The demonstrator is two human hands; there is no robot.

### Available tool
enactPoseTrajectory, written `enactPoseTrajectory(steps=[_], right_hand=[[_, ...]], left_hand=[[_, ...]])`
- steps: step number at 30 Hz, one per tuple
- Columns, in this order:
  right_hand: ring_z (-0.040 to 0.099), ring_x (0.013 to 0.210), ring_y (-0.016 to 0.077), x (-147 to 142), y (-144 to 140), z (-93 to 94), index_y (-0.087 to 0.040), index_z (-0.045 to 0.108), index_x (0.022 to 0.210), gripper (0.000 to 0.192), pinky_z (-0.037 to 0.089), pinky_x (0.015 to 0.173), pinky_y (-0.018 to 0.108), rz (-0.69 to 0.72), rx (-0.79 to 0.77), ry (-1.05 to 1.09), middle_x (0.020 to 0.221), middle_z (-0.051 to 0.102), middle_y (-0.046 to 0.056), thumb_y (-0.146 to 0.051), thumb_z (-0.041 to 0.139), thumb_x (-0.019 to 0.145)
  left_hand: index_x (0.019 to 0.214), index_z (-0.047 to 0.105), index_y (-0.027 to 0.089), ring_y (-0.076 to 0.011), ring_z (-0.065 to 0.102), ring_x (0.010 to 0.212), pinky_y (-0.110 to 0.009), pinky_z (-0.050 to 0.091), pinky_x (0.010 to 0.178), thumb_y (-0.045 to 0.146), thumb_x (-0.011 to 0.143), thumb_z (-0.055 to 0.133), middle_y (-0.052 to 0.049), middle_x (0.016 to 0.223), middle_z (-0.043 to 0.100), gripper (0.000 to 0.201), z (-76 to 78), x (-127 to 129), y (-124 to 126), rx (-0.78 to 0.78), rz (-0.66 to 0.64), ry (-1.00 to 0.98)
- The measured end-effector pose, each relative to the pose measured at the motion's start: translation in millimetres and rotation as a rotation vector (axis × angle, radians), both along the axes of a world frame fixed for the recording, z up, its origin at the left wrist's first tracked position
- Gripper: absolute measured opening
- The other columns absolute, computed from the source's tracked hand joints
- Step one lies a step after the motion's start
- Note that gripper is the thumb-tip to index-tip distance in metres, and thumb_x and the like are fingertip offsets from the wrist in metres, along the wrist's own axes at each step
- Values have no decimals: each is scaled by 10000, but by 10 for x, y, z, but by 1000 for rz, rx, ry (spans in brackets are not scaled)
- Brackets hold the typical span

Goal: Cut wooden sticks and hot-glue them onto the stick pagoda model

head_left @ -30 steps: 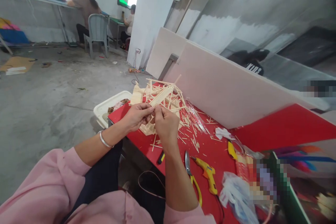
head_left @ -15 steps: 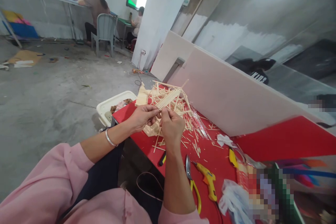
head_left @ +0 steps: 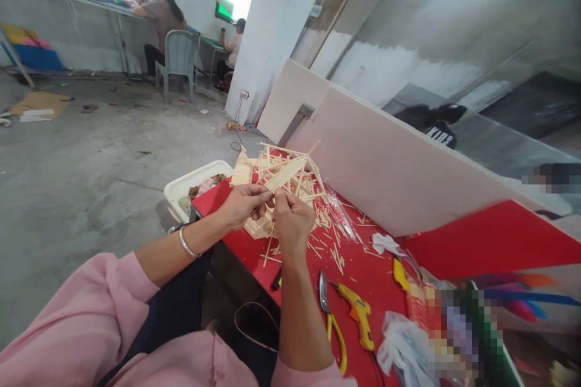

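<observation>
Both hands meet over the near side of a red table. My left hand (head_left: 245,204), with a bangle on its wrist, is closed, thumb and fingers pinching the lower end of a flat panel of thin wooden sticks (head_left: 287,174). Close beside it, my right hand (head_left: 295,221) pinches at the same end, its fingertips nearly touching the left ones. The panel's sticks lie side by side and slant up and away to the right. Behind and beneath it is a heap of loose pale sticks (head_left: 324,217). Fingers hide the exact spot being gripped.
On the red table (head_left: 304,278) lie yellow-handled pliers (head_left: 334,332), a yellow glue gun (head_left: 358,311), a plastic bag (head_left: 403,344) and white tissue (head_left: 385,243). A pale board (head_left: 363,160) borders the far side. A white bin (head_left: 175,190) stands left. Other people sit farther off.
The whole view has shifted slightly. Both hands keep their pinch on the stick panel, with hardly any movement relative to it.
</observation>
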State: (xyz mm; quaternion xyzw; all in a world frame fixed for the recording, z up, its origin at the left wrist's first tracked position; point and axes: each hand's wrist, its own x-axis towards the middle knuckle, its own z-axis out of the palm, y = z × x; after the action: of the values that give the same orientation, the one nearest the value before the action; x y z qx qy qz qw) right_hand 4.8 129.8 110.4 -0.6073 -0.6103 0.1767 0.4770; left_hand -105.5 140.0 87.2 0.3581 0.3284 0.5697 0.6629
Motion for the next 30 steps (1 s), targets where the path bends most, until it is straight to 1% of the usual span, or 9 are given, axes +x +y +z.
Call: enactPoseTrajectory(steps=[5,10,14,20,23,30], right_hand=[[445,497,121,1,2,2,-197,616,569,376,341,519,228,9,-12,20,446,487,-43,-446,497,824],[439,495,118,-1,-4,21,-200,577,542,373,335,512,226,12,-24,23,445,465,-49,-427,496,827],[433,493,118,6,-2,18,-201,569,536,373,335,513,228,26,-28,18,440,450,-51,-422,499,828],[426,495,116,6,-18,22,-202,561,534,361,330,520,228,25,-30,21,436,448,-55,-407,500,826],[428,497,116,0,-28,33,-202,557,532,360,328,525,229,32,-29,16,437,448,-55,-402,497,825],[434,497,118,18,7,-14,-201,568,543,369,337,537,233,33,-14,9,432,460,-53,-419,503,833]], left_hand=[[624,622,121,-30,397,302,-149,264,334,293,753,738,38,384,530,244,10,3,-7,1,4,26],[604,608,129,-30,390,299,-152,271,334,323,731,753,41,382,525,274,35,6,-22,5,5,28],[594,599,128,-30,398,304,-152,273,335,319,742,744,36,391,530,283,47,3,-27,9,-4,24],[601,608,126,-33,414,313,-148,283,338,344,706,773,35,391,530,293,-3,1,-8,45,-18,-1],[602,613,124,-34,434,326,-144,291,340,339,678,790,38,408,537,289,-22,5,1,42,0,-16],[602,613,123,-29,420,325,-146,283,342,287,734,747,39,400,529,250,10,3,-10,17,7,16]])
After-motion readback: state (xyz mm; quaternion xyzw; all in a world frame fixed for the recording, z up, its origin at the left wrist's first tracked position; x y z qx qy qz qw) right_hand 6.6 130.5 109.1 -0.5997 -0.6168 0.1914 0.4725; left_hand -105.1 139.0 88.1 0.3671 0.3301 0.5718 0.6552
